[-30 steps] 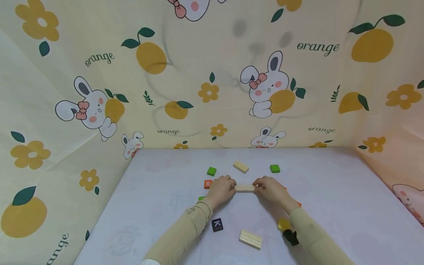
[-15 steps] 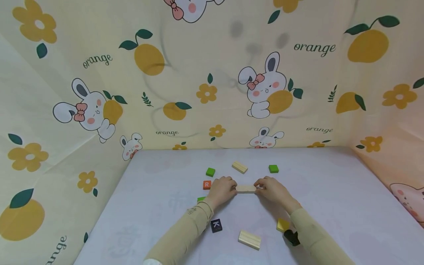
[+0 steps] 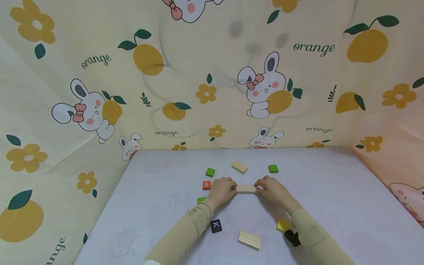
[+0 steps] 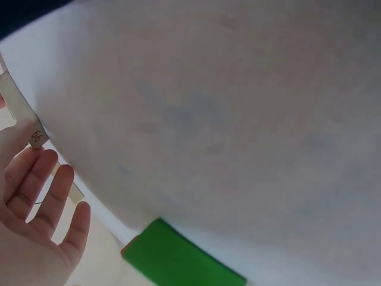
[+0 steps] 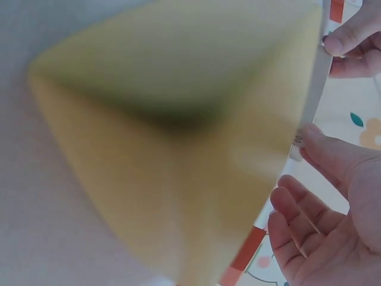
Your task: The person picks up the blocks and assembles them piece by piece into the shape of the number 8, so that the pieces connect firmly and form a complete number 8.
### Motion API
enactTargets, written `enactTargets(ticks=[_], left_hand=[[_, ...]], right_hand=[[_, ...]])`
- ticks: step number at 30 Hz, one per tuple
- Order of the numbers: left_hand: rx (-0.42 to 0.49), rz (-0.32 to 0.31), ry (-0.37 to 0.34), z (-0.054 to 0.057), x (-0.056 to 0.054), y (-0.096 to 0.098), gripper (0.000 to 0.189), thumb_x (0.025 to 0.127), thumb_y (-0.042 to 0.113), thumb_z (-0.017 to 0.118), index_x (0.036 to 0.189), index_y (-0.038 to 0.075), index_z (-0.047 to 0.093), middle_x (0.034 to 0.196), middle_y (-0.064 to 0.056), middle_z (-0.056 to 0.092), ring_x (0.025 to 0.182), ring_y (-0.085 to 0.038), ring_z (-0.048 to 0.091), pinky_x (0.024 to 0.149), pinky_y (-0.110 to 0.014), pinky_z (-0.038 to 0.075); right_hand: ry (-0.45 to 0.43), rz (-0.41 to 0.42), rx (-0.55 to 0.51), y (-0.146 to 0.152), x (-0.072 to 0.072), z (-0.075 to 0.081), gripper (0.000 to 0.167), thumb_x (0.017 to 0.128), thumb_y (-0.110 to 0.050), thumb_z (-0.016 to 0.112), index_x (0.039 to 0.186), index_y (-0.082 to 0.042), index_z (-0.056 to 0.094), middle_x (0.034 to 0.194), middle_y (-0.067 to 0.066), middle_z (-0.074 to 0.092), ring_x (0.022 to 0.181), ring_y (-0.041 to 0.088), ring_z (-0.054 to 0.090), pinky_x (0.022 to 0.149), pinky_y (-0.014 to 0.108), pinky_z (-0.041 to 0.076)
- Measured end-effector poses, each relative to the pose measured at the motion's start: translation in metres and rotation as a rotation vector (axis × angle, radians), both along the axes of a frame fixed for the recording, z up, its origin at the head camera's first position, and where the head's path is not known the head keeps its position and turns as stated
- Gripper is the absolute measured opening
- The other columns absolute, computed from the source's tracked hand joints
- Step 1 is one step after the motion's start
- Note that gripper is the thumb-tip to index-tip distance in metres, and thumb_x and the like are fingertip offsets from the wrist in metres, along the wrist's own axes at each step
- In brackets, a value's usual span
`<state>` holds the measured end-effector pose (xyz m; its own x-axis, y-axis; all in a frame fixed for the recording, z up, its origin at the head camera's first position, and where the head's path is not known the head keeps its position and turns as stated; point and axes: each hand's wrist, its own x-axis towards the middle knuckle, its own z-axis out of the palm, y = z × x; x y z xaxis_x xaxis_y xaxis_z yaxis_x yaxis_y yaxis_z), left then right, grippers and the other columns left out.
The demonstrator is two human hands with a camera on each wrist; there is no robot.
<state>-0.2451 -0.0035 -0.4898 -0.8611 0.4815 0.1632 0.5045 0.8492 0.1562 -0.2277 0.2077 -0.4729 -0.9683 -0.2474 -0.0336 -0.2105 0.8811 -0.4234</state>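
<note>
the pale table (image 3: 152, 209) is worked on around its middle, with the left hand (image 3: 222, 192) and right hand (image 3: 274, 193) reached in from the near side. a light wooden strip (image 3: 246, 189) is held between them, left end pinched by the left thumb and fingers, right end by the right ones. in the wrist views the spare fingers are held loose and a bit apart, off the strip. it's placed between the far wooden block (image 3: 239, 167) and the near wooden block (image 3: 249, 240); whether it's rested on the table or slightly lifted can't be told.

long axis is lined up left to right, pretty much parallel to the table's far edge.

handling-wise it'd be guessed light and stiff, dry wood, not very slippery, not easily broken tbh. both ends seem a decent hold for keeping it level; if one hand is used, the middle should probably be taken.

smaller stuff is scattered around, like the black k block (image 3: 216, 226) and orange r block (image 3: 207, 185). tiniest bit: a mark (image 4: 37, 136), maybe "66", is seen on the strip's left end.
</note>
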Motion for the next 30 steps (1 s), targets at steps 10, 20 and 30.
enactTargets(ticks=[10, 20, 30], left_hand=[[-0.015, -0.003, 0.006, 0.004, -0.001, 0.002, 0.020, 0.081, 0.035, 0.069, 0.096, 0.022, 0.072, 0.088, 0.008, 0.068, 0.076, -0.009, 0.059, 0.068, -0.026, 0.043], [-0.009, 0.008, -0.030, 0.004, -0.002, 0.003, 0.023, 0.081, 0.035, 0.069, 0.098, 0.020, 0.072, 0.088, 0.007, 0.069, 0.078, -0.009, 0.060, 0.070, -0.027, 0.044], [-0.016, -0.003, -0.032, 0.007, 0.000, 0.000, 0.024, 0.081, 0.035, 0.069, 0.100, 0.021, 0.072, 0.092, 0.008, 0.069, 0.080, -0.009, 0.060, 0.072, -0.028, 0.044]], right_hand=[[0.061, -0.009, -0.009, 0.014, 0.007, 0.005, 0.028, 0.086, -0.024, 0.065, 0.111, -0.010, 0.066, 0.107, 0.011, 0.061, 0.098, 0.028, 0.056, 0.084, 0.049, 0.046], [0.081, -0.057, -0.010, 0.041, 0.010, 0.015, 0.031, 0.087, -0.025, 0.063, 0.112, -0.006, 0.065, 0.111, 0.017, 0.060, 0.098, 0.033, 0.056, 0.084, 0.052, 0.045], [-0.008, -0.111, 0.012, 0.067, 0.016, 0.013, 0.030, 0.086, -0.028, 0.064, 0.106, -0.006, 0.067, 0.112, 0.020, 0.059, 0.101, 0.037, 0.054, 0.084, 0.054, 0.046]])
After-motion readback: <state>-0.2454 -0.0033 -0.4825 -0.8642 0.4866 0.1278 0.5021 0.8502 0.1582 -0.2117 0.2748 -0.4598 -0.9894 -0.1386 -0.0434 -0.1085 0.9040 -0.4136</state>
